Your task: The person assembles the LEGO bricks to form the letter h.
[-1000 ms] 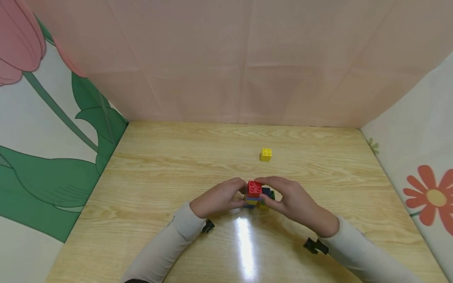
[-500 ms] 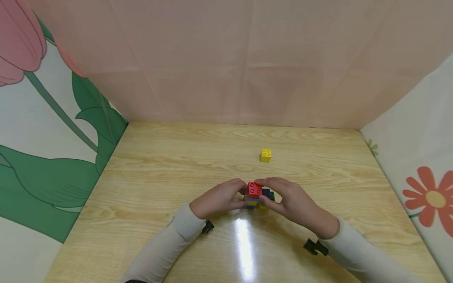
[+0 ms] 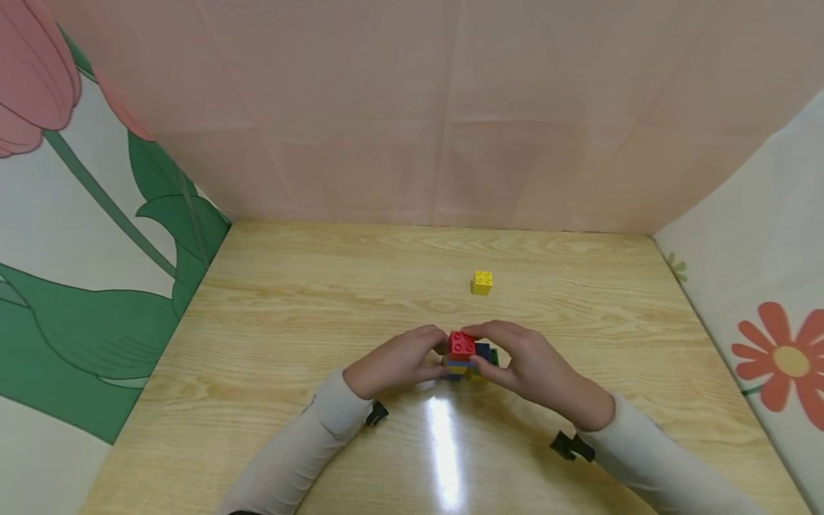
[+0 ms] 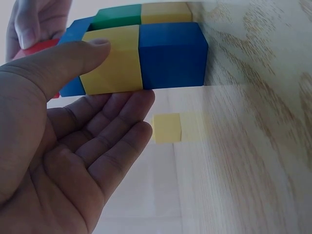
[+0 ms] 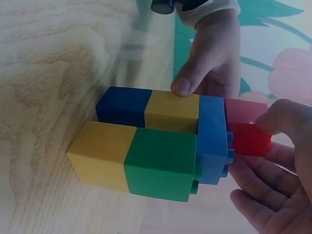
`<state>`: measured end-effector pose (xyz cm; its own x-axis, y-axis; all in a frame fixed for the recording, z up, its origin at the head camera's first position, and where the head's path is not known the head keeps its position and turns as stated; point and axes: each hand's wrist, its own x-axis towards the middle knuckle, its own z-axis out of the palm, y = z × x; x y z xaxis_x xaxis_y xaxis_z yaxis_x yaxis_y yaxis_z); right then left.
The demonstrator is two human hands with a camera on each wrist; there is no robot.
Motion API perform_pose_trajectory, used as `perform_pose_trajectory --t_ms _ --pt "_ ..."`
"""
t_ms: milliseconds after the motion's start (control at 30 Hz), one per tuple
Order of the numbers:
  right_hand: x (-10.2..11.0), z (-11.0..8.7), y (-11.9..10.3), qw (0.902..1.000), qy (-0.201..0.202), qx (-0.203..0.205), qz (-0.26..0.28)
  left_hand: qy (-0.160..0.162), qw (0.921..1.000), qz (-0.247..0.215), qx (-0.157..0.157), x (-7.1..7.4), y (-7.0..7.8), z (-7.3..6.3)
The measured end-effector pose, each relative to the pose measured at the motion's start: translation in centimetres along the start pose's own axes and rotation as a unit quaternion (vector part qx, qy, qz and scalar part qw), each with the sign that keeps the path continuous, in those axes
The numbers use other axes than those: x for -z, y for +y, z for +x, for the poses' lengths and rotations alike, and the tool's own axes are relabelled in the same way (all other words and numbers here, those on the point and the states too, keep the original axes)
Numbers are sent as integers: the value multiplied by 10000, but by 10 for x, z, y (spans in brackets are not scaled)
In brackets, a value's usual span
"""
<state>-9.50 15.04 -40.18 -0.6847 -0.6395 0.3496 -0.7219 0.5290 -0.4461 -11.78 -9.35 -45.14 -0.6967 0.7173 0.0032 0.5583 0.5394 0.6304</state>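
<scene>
A small structure of toy building bricks stands upright between the hands. Its left column has a dark blue brick (image 4: 173,58) at the bottom and a yellow brick (image 4: 119,68) above that. A longer blue brick (image 5: 211,146) lies over them, its studs partly bare. On top sits a red brick (image 3: 461,345), pinched by the right hand (image 3: 537,372) between thumb and fingers. Beside this column, a green brick (image 5: 161,165) rests on another yellow brick (image 5: 102,151). The left hand (image 3: 395,361) grips the left column, thumb across its yellow brick.
A loose yellow brick (image 3: 482,282) lies on the wooden table (image 3: 309,286), beyond the hands. A pink cloth backdrop (image 3: 347,143) rises at the table's far edge, with flower-printed panels at both sides.
</scene>
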Motion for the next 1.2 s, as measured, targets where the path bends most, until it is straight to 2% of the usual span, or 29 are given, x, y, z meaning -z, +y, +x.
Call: perform_pose_trajectory --t_ms 367,600,933,1200 --pt "1 4 -9 9992 35 211 -332 24 10000 4 -76 1 0 -2" --pt "2 6 -14 9957 -70 415 -831 30 9999 -1 -98 3 2 -3" --pt "-3 3 -13 9972 59 306 -677 7 9999 4 -158 3 2 -2" --pt "0 4 -16 9937 -34 486 -1010 46 9998 -47 -183 1 1 -2"
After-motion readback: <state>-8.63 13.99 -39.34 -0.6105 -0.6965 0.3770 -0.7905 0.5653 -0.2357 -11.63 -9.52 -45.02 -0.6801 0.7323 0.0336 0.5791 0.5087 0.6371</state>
